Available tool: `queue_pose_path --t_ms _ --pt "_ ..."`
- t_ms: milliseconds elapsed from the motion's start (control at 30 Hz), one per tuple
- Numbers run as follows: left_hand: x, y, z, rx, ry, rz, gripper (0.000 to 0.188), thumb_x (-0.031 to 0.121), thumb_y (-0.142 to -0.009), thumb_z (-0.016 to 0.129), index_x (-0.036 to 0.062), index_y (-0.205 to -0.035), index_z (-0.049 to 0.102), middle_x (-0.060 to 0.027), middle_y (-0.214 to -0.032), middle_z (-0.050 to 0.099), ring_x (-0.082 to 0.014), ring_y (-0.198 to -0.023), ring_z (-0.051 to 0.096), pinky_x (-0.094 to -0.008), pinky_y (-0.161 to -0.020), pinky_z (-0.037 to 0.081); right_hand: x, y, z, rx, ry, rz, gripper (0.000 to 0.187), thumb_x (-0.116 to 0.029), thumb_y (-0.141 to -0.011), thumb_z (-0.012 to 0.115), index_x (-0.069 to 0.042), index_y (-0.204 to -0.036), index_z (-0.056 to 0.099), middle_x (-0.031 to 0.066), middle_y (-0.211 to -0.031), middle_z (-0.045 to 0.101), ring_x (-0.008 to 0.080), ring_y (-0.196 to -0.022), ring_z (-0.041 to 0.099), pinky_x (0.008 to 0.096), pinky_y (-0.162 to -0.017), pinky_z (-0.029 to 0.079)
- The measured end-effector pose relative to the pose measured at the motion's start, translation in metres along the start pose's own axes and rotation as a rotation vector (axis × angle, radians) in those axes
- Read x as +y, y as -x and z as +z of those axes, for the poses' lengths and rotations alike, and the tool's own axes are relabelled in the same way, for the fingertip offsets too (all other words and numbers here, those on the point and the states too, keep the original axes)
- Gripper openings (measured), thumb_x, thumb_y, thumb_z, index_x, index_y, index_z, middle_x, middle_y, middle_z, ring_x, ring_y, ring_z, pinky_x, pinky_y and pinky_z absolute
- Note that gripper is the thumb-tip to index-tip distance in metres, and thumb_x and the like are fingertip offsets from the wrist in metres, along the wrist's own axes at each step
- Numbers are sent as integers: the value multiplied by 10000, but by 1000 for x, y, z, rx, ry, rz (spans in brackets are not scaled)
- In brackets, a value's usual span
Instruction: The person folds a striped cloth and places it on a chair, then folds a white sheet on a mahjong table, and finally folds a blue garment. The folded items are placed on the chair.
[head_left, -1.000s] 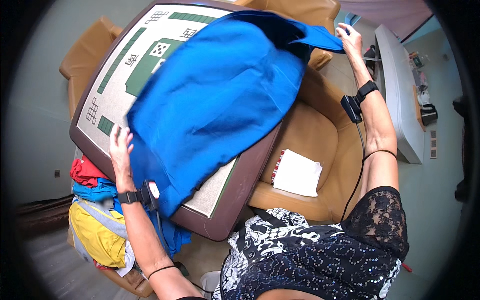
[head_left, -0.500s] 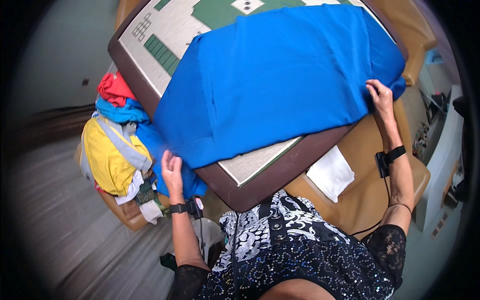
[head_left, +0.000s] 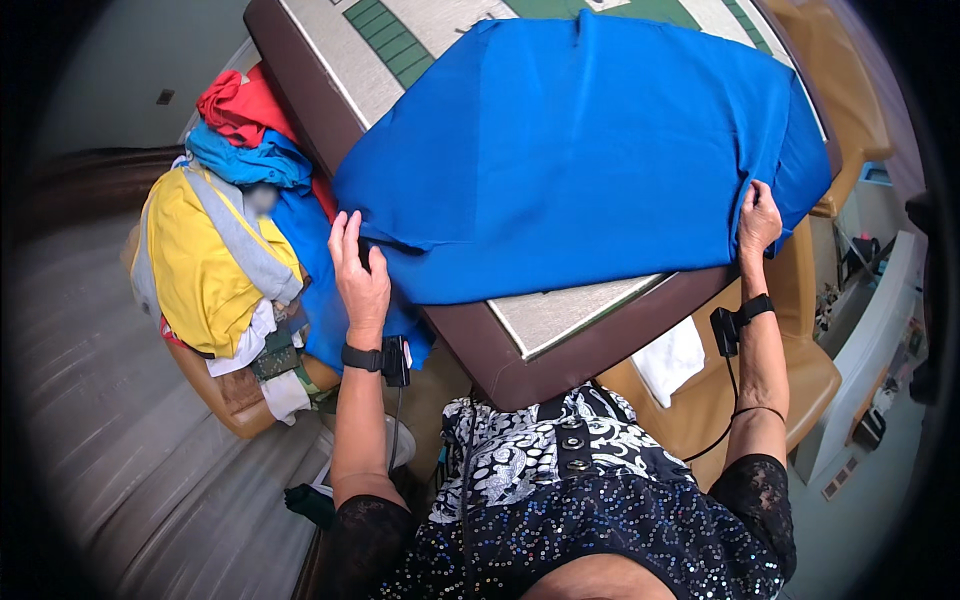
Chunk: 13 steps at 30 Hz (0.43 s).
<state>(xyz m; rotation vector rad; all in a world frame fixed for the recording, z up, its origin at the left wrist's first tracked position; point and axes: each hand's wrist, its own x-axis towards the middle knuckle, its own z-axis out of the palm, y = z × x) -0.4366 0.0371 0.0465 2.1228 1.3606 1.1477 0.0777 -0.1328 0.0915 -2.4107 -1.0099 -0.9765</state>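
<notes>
Head view looks straight down at a big blue cloth [head_left: 590, 150] that I see spread over a square table [head_left: 560, 340] with a dark brown rim and a pale top with green marks. The cloth fills the upper middle of the frame and covers most of the table. Its lower edge runs across the middle of the frame, just above the bare near corner of the table.

At middle left, my left hand [head_left: 360, 275] rests on the left corner of the cloth, where it hangs off the table edge. The fingers lie long and mostly flat, with the thumb on the fabric. I cannot tell if the hand pinches the cloth or only presses on it. A black band with a small box sits on that wrist.

At middle right, my right hand [head_left: 758, 220] grips the right corner of the cloth at the table edge, fingers curled over the fabric. That wrist has a black band and box too.

On the left side of the frame, a pile of clothes [head_left: 215, 240] sits on a tan chair: red on top, then blue, yellow and grey. The pile is just beside my left hand.

At lower right, a white folded cloth [head_left: 672, 360] lies on another tan chair [head_left: 800, 370], below the table.
</notes>
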Motion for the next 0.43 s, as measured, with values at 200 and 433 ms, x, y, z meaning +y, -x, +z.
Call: queue_pose_path --t_ms 200,433 --pt "12 -26 -3 108 -355 216 489 -79 -606 524 98 -1057 587 -123 -1233 461 -302 -1131 443 -393 -946 310 13 -1 8 -37 61 9 96 -222 -822 576 -164 -869 637 64 -750 652 241 -635 625 335 -533 474" --pt "-10 -76 -14 84 -360 241 331 -46 -577 545 115 -858 613 -63 -1138 528 -276 -1076 466 -390 -876 340 16 -2 10 -65 62 44 107 -230 -830 567 -165 -878 637 74 -740 650 252 -636 626 348 -542 478"
